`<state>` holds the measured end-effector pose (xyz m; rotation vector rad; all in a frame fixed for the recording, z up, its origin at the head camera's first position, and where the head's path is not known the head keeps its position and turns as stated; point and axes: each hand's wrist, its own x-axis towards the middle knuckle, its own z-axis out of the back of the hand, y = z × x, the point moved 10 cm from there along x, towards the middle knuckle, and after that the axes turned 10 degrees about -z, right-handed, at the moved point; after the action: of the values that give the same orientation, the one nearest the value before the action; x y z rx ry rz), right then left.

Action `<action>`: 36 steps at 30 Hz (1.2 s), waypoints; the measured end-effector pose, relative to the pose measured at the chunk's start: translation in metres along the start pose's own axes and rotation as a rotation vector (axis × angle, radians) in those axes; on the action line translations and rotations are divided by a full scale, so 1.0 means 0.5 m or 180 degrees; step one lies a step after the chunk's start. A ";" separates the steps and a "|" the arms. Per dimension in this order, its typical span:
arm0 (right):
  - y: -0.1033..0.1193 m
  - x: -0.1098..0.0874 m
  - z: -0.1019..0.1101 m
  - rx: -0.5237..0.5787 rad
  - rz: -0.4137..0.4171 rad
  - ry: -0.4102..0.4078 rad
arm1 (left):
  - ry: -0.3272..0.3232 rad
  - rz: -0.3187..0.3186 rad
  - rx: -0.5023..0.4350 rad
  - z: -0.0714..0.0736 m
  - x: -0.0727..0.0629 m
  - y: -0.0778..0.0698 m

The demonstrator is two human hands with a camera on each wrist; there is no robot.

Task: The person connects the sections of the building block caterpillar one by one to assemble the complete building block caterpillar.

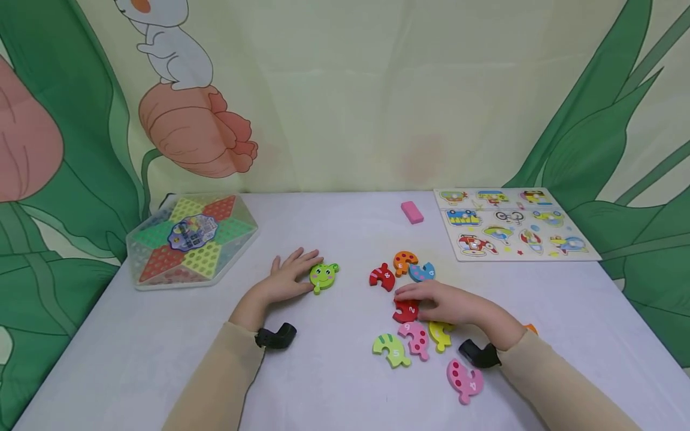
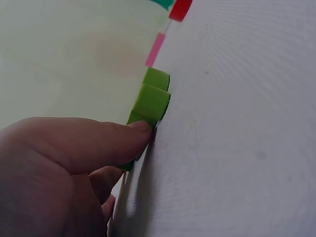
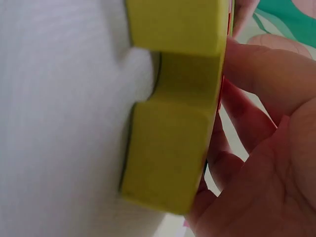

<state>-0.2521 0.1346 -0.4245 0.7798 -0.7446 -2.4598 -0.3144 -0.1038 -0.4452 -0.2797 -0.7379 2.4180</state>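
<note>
A green caterpillar-head puzzle piece with a smiling face (image 1: 322,276) lies on the table. My left hand (image 1: 286,278) holds it from the left, thumb at its lower edge and fingers above. In the left wrist view, the thumb presses the side of the green piece (image 2: 150,101). My right hand (image 1: 444,301) reaches over a red piece marked 2 (image 1: 404,311), fingers at its top and thumb at its right. A yellow piece (image 1: 441,336) lies just below that hand; in the right wrist view the yellow piece (image 3: 168,153) hides most of the red one.
Around the right hand lie red (image 1: 382,277), orange (image 1: 404,262), blue (image 1: 422,272), light-green (image 1: 392,351) and pink pieces (image 1: 416,339), with another pink one (image 1: 465,381) nearer. A pink block (image 1: 412,212), a vehicle puzzle board (image 1: 517,224) and a hexagonal box (image 1: 191,239) stand farther back.
</note>
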 end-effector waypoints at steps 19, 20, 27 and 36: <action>0.005 0.004 0.005 0.0018 0.0025 -0.0068 | -0.0035 0.0020 -0.0111 0.003 -0.001 -0.004; 0.008 0.001 0.009 0.0054 0.0052 -0.0119 | -0.0032 0.0024 -0.0123 0.004 -0.001 -0.004; 0.059 -0.013 0.036 0.0363 -0.0214 -0.0586 | -0.0032 -0.0008 -0.0169 0.008 0.001 -0.007; 0.158 0.031 -0.005 0.0779 -0.0330 -0.0888 | -0.0028 -0.0002 -0.0229 0.006 0.000 -0.001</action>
<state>-0.2421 0.0658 -0.3840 0.5759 -1.1513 -2.6357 -0.3154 -0.1047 -0.4422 -0.2977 -0.8299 2.3967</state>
